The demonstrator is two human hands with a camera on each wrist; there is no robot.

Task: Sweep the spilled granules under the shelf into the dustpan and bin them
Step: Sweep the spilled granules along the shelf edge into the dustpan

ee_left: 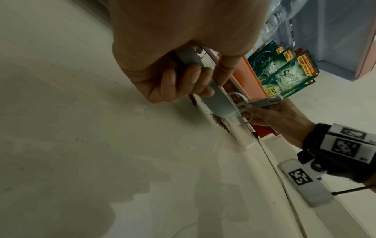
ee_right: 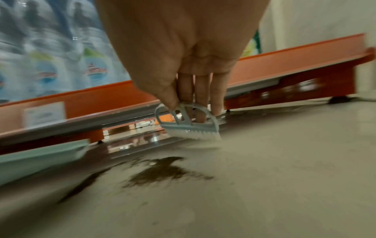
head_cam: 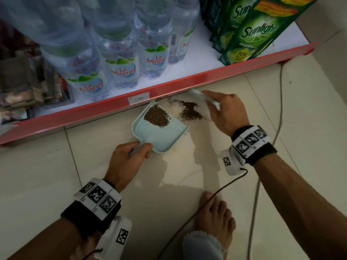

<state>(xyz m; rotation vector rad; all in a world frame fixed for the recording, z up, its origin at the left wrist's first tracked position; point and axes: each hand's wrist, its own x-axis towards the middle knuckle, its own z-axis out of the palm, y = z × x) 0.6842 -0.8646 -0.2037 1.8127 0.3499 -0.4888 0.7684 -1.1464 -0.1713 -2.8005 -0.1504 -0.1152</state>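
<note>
A pale green dustpan (head_cam: 167, 136) lies on the tiled floor with its mouth at the red shelf edge (head_cam: 169, 85), and a heap of dark granules (head_cam: 156, 116) sits inside it. My left hand (head_cam: 129, 156) grips the dustpan handle (ee_left: 215, 96). More spilled granules (head_cam: 190, 113) lie on the floor to the right of the pan, also seen in the right wrist view as granules (ee_right: 167, 172). My right hand (head_cam: 223, 111) holds a small white brush (ee_right: 189, 127) by its handle, bristles near the floor at the shelf's base, beyond the granules.
Water bottles (head_cam: 124, 66) and green detergent pouches (head_cam: 249, 32) stand on the shelf above. A thin cable (head_cam: 279, 109) runs across the floor at the right. My bare foot (head_cam: 214, 214) rests on the tiles near the lower middle.
</note>
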